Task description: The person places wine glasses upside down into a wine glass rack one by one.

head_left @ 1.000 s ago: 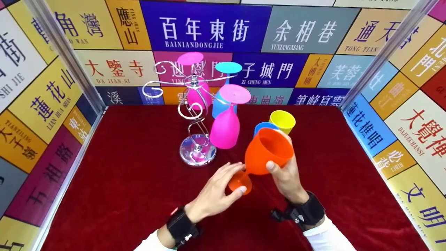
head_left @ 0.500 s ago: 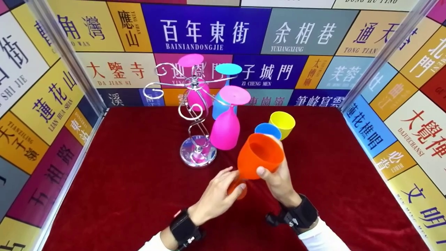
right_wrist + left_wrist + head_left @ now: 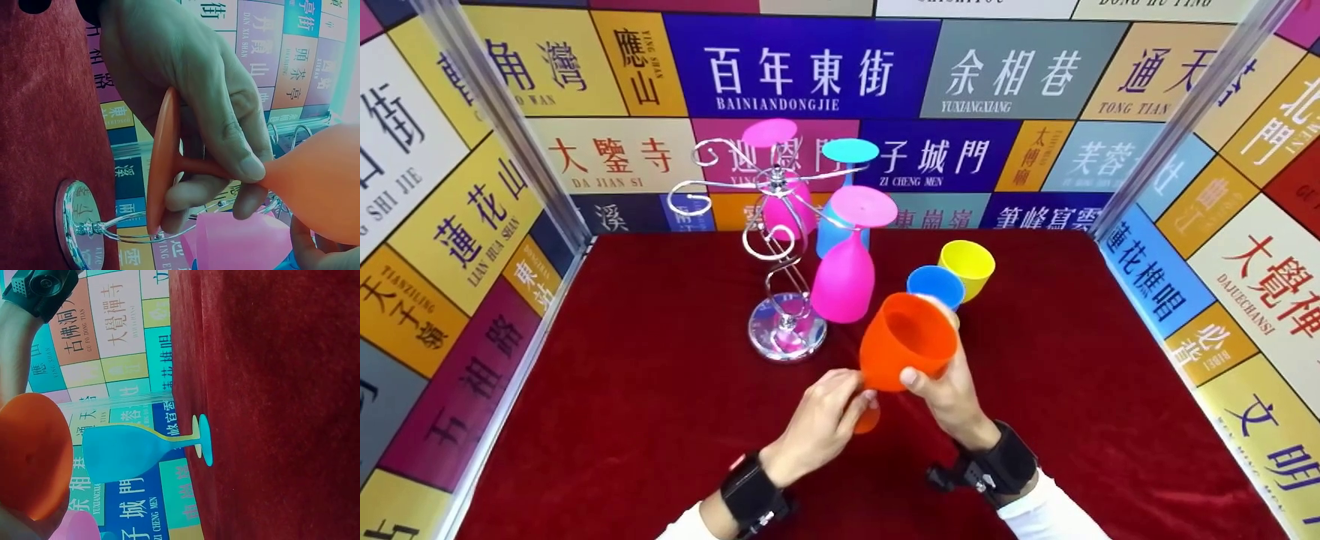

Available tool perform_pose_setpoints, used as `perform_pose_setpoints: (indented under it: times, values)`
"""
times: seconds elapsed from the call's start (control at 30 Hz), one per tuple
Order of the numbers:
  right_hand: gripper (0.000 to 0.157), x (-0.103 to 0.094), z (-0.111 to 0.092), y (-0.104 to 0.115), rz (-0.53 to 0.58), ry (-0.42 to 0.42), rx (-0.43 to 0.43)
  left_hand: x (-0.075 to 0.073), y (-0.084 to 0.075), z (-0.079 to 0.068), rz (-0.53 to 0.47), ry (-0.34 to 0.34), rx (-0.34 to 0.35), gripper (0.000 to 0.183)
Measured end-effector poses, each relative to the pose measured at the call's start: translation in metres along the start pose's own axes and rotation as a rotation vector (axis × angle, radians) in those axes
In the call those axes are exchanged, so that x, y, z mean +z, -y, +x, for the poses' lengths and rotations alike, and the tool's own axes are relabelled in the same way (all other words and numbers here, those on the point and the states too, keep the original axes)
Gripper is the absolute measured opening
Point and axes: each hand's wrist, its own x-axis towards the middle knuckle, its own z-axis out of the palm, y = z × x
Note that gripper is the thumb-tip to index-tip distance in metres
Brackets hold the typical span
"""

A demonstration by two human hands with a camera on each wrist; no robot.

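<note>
so the orange goblet (image 3: pixel 904 349) is up off the red surface (image 3: pixel 660 390), tilted, right between both hands. the left hand (image 3: pixel 819 420) is pinching its stem, thumb and fingers just under the bowl, with the foot poking out below; the right hand (image 3: pixel 956 397) is curled round the bowl, thumb near the rim. looks to me like a two-handed regrip, and i'd say the next move calls for a solid stem pinch on the left before the right eases off, or the thing could swing. just past the right hand a blue goblet (image 3: pixel 936 285) stands upright, a yellow goblet (image 3: pixel 973 266) right behind it. out beyond the left hand there's a chrome rack (image 3: pixel 777 178) with three goblets hanging foot-up, the near pink goblet (image 3: pixel 844 281) closest to the hands.
</note>
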Motion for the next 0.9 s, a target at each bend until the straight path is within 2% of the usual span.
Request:
perform_pose_setpoints:
  times: [0.23,0.47,0.7,0.8,0.9]
  values:
    - [0.09,-0.006,0.001,0.0,-0.071,0.058,-0.008,-0.008,0.003,-0.001,0.032,0.015,0.014,0.014]
    - [0.098,-0.017,0.004,0.004,-0.028,0.093,-0.017,-0.021,0.008,0.0,0.122,0.051,0.056,0.014]
    - [0.089,-0.03,0.006,0.011,0.065,0.069,-0.005,-0.043,0.016,0.004,0.25,0.15,0.081,0.021]
    - [0.085,-0.036,0.006,0.015,0.068,0.071,0.004,-0.053,0.018,0.005,0.295,0.191,0.09,0.024]
    - [0.081,-0.043,0.007,0.019,0.039,0.097,0.0,-0.062,0.018,0.007,0.352,0.218,0.129,0.025]
